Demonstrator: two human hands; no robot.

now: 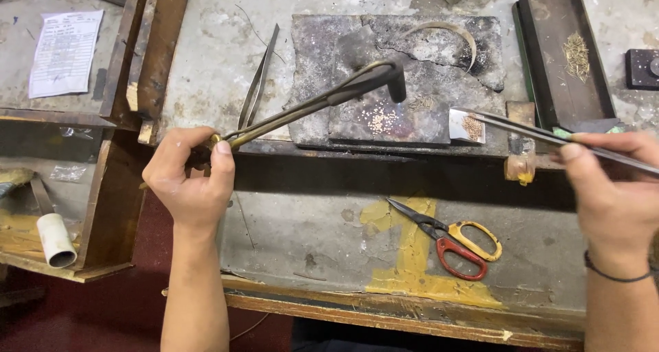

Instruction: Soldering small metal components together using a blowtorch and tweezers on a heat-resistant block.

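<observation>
Torch (322,98) (brass) between hands (192,177)

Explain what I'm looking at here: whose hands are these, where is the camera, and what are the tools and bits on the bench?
This is one picture from a camera worn on a person's head, looking down at their own bare hands over a workbench. The left hand holds a long metal torch whose dark tip hangs over a scorched slab strewn with tiny pale beads. The right hand holds long tweezers, their tips at a small metal piece beside the slab. Scissors with one red and one yellow handle lie nearer the person. A dark tray stands at the far right, and spare tweezers lie left of the slab.
</observation>
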